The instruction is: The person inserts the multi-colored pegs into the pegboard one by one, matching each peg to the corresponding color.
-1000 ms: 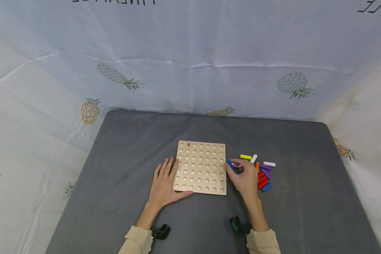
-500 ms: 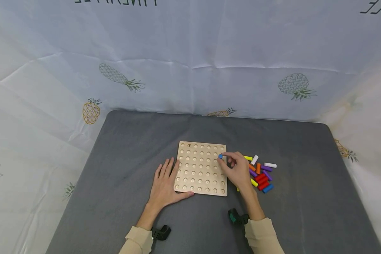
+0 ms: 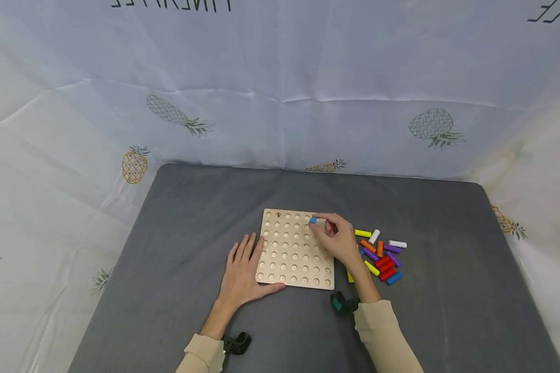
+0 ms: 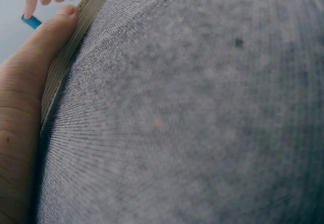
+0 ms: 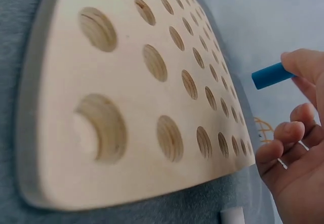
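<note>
A square wooden pegboard with rows of round holes lies on the grey table. My left hand rests along its left edge, fingers straight and spread, the thumb at the front edge. Over the board's far right part, my right hand pinches a blue peg between thumb and forefinger. In the right wrist view the blue peg is tilted and apart from the board, its other fingers loosely curled. The left wrist view shows my left thumb against the board's side.
Right of the board lies a loose pile of pegs: yellow, white, purple, orange, red and blue. A pineapple-print cloth hangs behind the table.
My right hand has carried the blue peg from beside the pile leftward and away from me, over the board's far part. The left hand has stayed in place.
</note>
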The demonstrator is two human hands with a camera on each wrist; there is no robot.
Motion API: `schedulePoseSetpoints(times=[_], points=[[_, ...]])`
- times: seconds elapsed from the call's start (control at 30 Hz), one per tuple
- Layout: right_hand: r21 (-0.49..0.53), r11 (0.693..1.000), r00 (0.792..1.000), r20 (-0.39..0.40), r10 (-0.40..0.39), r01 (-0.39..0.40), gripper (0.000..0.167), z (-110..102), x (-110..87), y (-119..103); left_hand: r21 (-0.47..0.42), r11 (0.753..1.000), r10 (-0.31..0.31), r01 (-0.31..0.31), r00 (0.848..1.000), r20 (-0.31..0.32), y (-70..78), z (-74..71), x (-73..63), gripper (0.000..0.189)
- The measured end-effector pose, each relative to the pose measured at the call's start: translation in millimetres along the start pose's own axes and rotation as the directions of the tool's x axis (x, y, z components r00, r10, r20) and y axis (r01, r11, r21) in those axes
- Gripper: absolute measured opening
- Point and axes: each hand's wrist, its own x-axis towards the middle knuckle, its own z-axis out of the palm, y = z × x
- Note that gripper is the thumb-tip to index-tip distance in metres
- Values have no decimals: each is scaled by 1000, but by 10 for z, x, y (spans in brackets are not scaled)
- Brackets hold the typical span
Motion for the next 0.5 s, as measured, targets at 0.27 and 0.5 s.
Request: schedulePoseSetpoints(times=[0.27, 0.5], points=[[69, 998, 998, 61, -19, 15, 28, 9, 128, -173, 3, 1000, 2, -2, 1000, -12, -8, 4, 4, 130], [87, 996, 995, 95, 6, -15, 31, 104, 273, 124, 15, 1000, 4, -4, 1000, -16, -7, 7, 2, 131]])
